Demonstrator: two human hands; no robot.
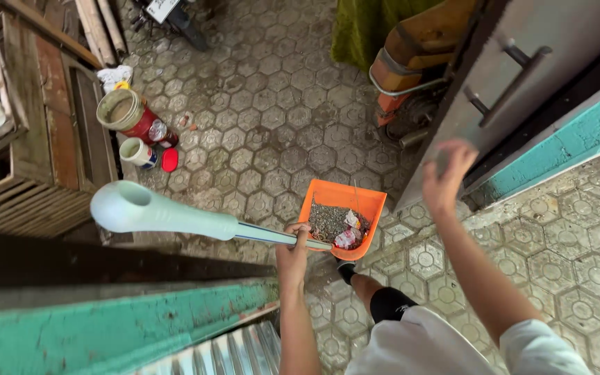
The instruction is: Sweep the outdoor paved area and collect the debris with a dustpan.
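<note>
- Two hands showing, head view looking straight down at paved ground.
- Left hand (293, 246) is closing around the pale green handle (164, 214) of the dustpan (345, 196), fingers wrapping the metal shaft just beside the orange scoop.
- Dustpan is hanging tilted above the hexagon paving (265, 139); handle end is pointing up toward the camera, away from the scoop.
- Scoop is carrying grey grit (324, 221) plus crumpled wrappers (350, 230), sitting in the lower corner on the side away from the handle.
- Right hand (447, 175) is reaching out on the far side of the dustpan from the handle, toward the grey metal door (557, 28); motion-blurred, fingers looking loosely spread, gripping nothing visible; cannot tell if it is touching the door.
- Door is carrying a dark bar handle (515, 80), well apart from the dustpan.
- Red tin (133, 118) and small white cup (137, 153) are standing on the paving beyond the handle end, with a red lid (169, 160) lying just beside the cup.
- Wooden crate (57, 139) is sitting next to the tin, further from the dustpan.
- Person's knee in a black sleeve (387, 302) is showing below the scoop.
</note>
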